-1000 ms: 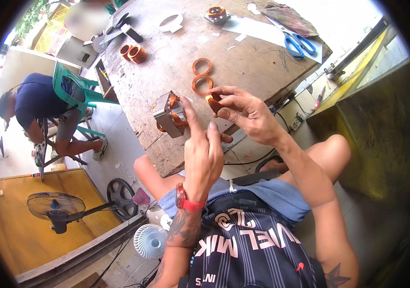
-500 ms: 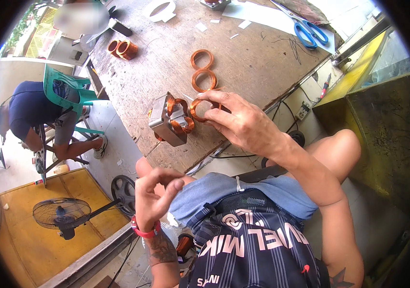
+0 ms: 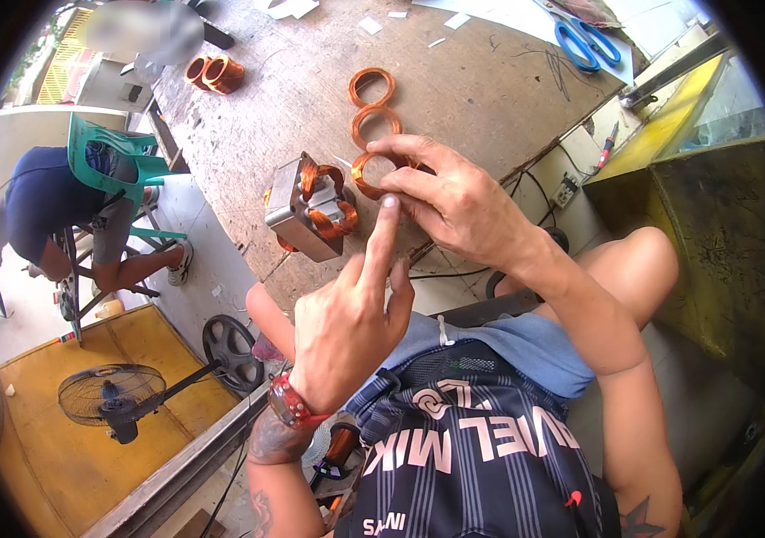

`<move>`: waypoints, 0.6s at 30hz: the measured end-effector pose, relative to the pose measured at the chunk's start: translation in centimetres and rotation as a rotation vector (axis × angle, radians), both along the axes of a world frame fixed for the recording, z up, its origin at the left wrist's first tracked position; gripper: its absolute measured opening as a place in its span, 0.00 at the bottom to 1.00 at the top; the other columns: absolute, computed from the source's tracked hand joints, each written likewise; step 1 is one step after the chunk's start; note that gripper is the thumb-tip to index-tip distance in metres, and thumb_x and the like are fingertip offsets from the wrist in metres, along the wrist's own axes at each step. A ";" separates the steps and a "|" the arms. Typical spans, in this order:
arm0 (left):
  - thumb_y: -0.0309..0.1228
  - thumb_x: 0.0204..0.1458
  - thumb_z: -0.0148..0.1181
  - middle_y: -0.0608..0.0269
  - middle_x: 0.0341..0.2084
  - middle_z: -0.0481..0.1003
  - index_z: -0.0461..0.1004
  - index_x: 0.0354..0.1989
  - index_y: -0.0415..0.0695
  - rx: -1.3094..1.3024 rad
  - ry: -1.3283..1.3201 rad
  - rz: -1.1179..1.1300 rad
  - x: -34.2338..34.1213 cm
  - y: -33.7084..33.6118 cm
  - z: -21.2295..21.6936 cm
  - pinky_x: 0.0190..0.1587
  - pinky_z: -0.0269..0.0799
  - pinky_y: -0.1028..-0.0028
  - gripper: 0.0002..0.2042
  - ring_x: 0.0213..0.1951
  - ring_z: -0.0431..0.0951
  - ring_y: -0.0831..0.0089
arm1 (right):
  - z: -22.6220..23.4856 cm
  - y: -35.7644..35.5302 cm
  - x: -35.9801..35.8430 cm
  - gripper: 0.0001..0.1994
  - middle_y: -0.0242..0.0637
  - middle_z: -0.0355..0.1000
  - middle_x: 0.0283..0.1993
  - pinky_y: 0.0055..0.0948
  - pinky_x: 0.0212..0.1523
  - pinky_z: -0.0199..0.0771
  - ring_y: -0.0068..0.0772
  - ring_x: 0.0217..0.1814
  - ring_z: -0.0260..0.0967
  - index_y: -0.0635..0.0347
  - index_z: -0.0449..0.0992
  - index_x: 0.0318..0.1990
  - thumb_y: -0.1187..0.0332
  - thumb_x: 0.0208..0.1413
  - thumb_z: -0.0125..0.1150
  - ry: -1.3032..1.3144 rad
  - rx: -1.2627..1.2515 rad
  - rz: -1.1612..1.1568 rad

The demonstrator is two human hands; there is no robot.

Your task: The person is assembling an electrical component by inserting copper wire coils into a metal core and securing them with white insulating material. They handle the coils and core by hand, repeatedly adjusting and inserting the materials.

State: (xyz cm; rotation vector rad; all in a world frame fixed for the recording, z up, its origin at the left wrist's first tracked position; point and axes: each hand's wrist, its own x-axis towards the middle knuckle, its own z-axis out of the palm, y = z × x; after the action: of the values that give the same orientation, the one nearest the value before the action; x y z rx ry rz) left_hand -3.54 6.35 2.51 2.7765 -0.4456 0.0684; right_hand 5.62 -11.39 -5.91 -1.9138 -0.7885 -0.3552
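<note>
My right hand pinches a copper wire coil between thumb and fingers at the near part of the table. Its far side is partly hidden behind my fingers. My left hand reaches up with the index finger stretched out, its tip close to the coil's near edge; whether it touches, I cannot tell. Just left of the held coil sits a metal motor stator core with copper windings bulging out of its face. Beyond my right fingers, two more ring coils, the nearer and the farther, lie in a row.
A pair of copper coils stands at the wooden table's far left. Blue-handled scissors and paper scraps lie at the back. On the left are a black fan and another person bent forward by a green chair.
My left hand has risen from my lap to the held coil, its index finger now extended. My right hand still grips the coil. The whole view has shifted slightly.
</note>
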 end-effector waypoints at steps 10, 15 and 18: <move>0.33 0.66 0.65 0.62 0.23 0.78 0.80 0.47 0.39 -0.554 0.158 -0.250 -2.6 10.6 2.3 0.26 0.70 0.80 0.10 0.21 0.77 0.77 | -0.1 0.0 -0.3 0.10 0.41 0.74 0.66 0.40 0.61 0.81 0.48 0.63 0.76 0.63 0.82 0.46 0.77 0.57 0.70 -0.055 -0.045 -0.015; 0.28 0.75 0.52 0.63 0.29 0.79 0.77 0.56 0.35 -0.795 0.080 0.394 -1.5 14.6 -1.7 0.37 0.74 0.81 0.12 0.32 0.79 0.81 | -0.3 0.8 -0.6 0.09 0.38 0.73 0.67 0.40 0.60 0.82 0.45 0.62 0.76 0.62 0.81 0.45 0.76 0.56 0.69 -0.171 -0.184 -0.036; 0.21 0.71 0.57 0.59 0.42 0.79 0.79 0.54 0.36 -0.713 0.013 0.239 1.4 13.2 -5.2 0.45 0.77 0.76 0.08 0.42 0.80 0.77 | -0.4 1.0 -0.4 0.10 0.38 0.74 0.67 0.39 0.58 0.83 0.45 0.60 0.77 0.62 0.81 0.44 0.75 0.54 0.70 -0.186 -0.179 -0.061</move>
State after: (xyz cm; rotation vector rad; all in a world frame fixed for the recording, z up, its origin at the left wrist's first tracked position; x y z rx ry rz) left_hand -2.10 19.51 -2.67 2.1073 -0.0537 0.2180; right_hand 5.26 -10.41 -6.33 -2.0968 -0.9108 -0.5211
